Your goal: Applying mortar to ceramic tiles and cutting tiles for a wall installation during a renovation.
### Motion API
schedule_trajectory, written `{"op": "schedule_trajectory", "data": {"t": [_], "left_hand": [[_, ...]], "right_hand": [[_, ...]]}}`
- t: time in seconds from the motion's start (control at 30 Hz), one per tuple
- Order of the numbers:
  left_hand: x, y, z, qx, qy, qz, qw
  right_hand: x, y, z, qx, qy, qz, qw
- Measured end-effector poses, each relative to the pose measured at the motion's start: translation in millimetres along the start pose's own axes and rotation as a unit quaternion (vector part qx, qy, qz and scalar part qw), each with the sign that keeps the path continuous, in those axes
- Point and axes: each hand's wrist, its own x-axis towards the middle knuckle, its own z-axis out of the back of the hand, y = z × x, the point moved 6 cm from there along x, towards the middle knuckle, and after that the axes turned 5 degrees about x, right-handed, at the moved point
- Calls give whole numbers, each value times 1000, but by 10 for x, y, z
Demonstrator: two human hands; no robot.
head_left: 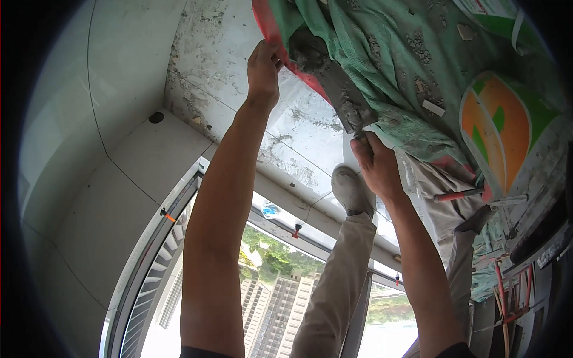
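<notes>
The left hand [262,77] had its grip pinched on the red edge of the green cloth [352,36]; the right hand [380,166] had its grip wrapped around the trowel [347,98]. The trowel was along that red edge, with gray mud [307,52] on it. The work seemed part done: crumbs [419,49] and floor [218,33] dirt were left.

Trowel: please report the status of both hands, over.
Right hand gripping trowel by handle. Left hand holding red edge of green cloth. Grey mortar on trowel. White chip on cloth.
</notes>
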Motion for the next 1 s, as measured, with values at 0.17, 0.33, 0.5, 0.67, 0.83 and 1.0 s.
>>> {"op": "schedule_trajectory", "data": {"t": [0.17, 0.33, 0.5, 0.67, 0.83, 1.0], "left_hand": [[-113, -217, -214, -73, 62, 29, 995], [-83, -321, -392, -62, 78, 31, 995], [-115, -52, -447, -150, 119, 58, 980], [-124, 25, -57, -346, 549, 59, 758], [-61, -124, -442, -86, 80, 64, 991], [-85, -258, -384, -50, 122, 76, 988]], "right_hand": [[56, -45, 165, -27, -10, 64, 998], [125, -18, 209, -42, 8, 66, 997], [54, -207, 396, -33, -29, 78, 996], [104, -129, 68, -4, 5, 50, 999], [167, -120, 231, -16, -29, 63, 997], [172, -177, 153, 29, -10, 50, 998]]}}
